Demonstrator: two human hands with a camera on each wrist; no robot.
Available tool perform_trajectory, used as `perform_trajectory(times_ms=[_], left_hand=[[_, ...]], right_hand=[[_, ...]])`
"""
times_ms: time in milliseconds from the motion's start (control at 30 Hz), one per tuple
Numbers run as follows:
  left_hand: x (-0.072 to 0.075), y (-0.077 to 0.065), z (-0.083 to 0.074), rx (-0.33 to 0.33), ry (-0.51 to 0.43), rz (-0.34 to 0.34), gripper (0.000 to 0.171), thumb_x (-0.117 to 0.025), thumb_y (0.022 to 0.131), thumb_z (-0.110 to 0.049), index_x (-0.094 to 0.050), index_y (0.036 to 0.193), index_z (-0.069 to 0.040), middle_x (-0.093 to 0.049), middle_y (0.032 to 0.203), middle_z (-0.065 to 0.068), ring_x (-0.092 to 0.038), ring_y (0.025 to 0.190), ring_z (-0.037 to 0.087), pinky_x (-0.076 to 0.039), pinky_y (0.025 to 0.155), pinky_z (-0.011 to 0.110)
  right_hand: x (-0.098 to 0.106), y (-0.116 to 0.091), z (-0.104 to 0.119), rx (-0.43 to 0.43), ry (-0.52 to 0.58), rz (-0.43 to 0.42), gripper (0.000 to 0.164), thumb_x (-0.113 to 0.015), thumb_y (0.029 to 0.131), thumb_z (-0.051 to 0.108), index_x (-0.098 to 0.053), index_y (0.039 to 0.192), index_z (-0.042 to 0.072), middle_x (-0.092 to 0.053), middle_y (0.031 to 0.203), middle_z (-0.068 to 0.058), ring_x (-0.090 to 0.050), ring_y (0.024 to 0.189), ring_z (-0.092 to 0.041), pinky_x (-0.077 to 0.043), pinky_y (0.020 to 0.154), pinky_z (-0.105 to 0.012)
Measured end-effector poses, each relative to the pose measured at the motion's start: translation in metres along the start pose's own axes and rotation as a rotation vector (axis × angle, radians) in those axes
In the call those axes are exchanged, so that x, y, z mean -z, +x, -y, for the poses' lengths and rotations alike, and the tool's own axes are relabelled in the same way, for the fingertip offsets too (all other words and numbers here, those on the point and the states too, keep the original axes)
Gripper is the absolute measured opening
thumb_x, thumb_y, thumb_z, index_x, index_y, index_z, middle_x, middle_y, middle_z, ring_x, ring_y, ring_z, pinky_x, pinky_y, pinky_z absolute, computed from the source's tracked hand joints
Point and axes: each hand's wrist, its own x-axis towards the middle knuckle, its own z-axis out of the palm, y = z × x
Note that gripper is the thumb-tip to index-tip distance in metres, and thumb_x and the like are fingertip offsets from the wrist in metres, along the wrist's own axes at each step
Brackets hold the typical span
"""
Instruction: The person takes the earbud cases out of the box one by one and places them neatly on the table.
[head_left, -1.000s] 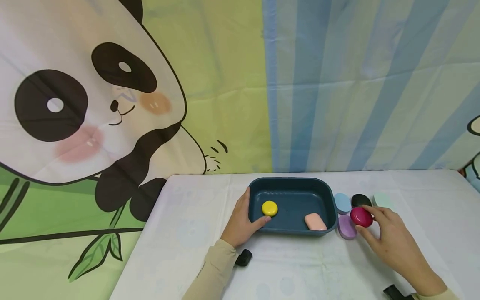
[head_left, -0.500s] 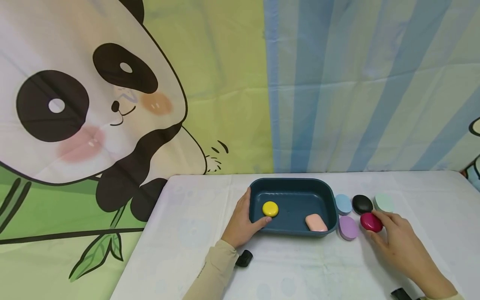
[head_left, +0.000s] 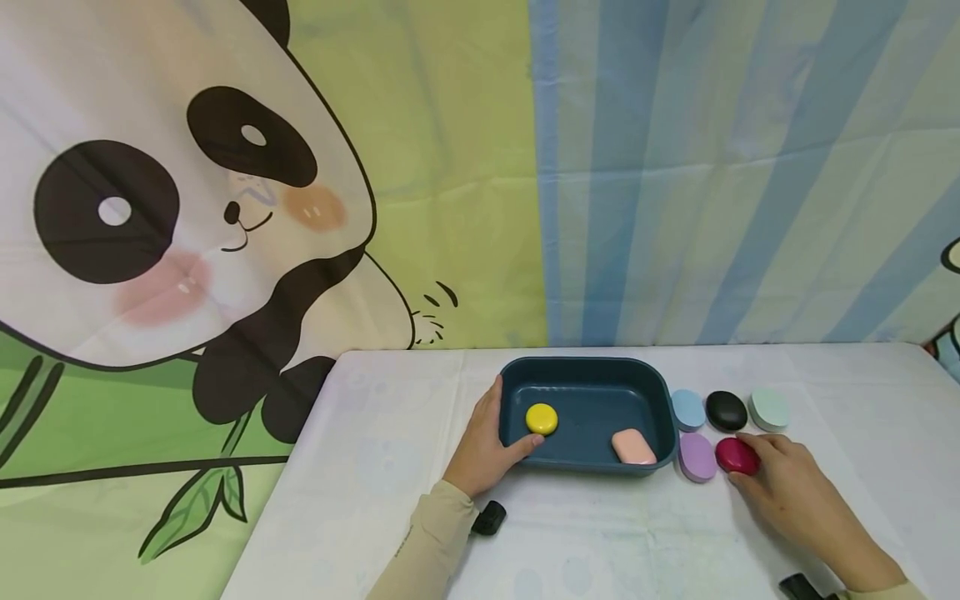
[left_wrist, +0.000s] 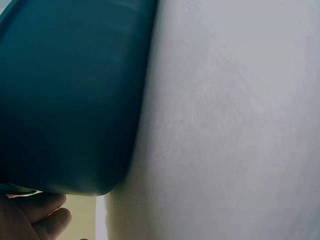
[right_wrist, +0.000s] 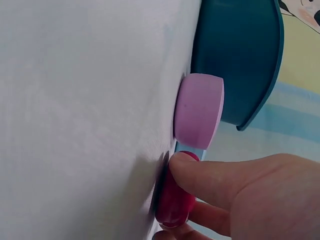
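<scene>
My right hand (head_left: 791,492) pinches a glossy red oval soap (head_left: 737,456) between thumb and fingers, low at the tabletop. In the right wrist view that red soap (right_wrist: 175,200) stands close beside a purple oval soap (right_wrist: 199,111). My left hand (head_left: 487,450) grips the left end of a dark teal basin (head_left: 592,467), its thumb over the front rim. Inside the basin lie a round yellow soap (head_left: 542,418) and a peach-pink rounded soap (head_left: 633,447). The left wrist view shows the basin's outer wall (left_wrist: 75,100) and a few fingertips (left_wrist: 55,220) at its edge.
Right of the basin sit a light blue soap (head_left: 688,410), a black round soap (head_left: 726,411) and a pale mint soap (head_left: 769,409) in a row. A white cloth (head_left: 600,542) covers the table. Behind hangs a printed curtain (head_left: 720,167).
My right hand has shifted right and toward me with the red soap, then lowered it beside the purple one, uncovering the black and mint soaps. The left hand has stayed on the basin.
</scene>
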Motion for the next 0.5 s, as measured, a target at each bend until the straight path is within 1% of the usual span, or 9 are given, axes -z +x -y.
perform_trajectory(times_ms=[200,300,400,500], left_hand=[[0.0005,0.0003,-0.0001,0.001,-0.001,0.001,0.112,-0.066,0.086,-0.068,-0.007,0.163,-0.013,-0.016,0.167,0.003,-0.021,0.151,0.023,-0.026,0.12,0.049],[0.0004,-0.0001,-0.0007,0.002,-0.006,0.001,0.111,-0.066,0.086,-0.067,-0.007,0.163,-0.014,-0.016,0.167,0.003,-0.021,0.151,0.023,-0.027,0.119,0.05],[0.0002,-0.0002,-0.0009,0.005,-0.006,0.001,0.111,-0.066,0.086,-0.067,-0.007,0.163,-0.014,-0.016,0.167,0.003,-0.021,0.151,0.023,-0.027,0.119,0.05],[0.0,0.0,-0.0008,0.007,-0.007,0.0,0.112,-0.066,0.085,-0.068,-0.007,0.163,-0.014,-0.016,0.167,0.003,-0.021,0.151,0.023,-0.027,0.119,0.049]], right_hand=[[-0.0008,0.0003,0.0006,0.019,-0.015,-0.01,0.058,-0.085,0.077,0.014,-0.059,0.12,-0.015,-0.058,0.11,-0.033,-0.053,0.096,-0.047,-0.049,0.079,-0.063],[0.0013,0.0018,0.0017,0.008,-0.026,0.012,0.06,-0.085,0.076,0.015,-0.058,0.121,-0.015,-0.058,0.112,-0.034,-0.053,0.097,-0.049,-0.049,0.081,-0.064],[0.0041,0.003,0.0034,-0.004,-0.038,0.022,0.064,-0.087,0.074,0.015,-0.058,0.122,-0.014,-0.056,0.116,-0.037,-0.052,0.1,-0.052,-0.05,0.081,-0.067],[0.0076,0.0033,0.0066,-0.02,-0.034,0.029,0.067,-0.088,0.073,0.016,-0.057,0.125,-0.011,-0.053,0.12,-0.039,-0.048,0.104,-0.055,-0.048,0.082,-0.071]])
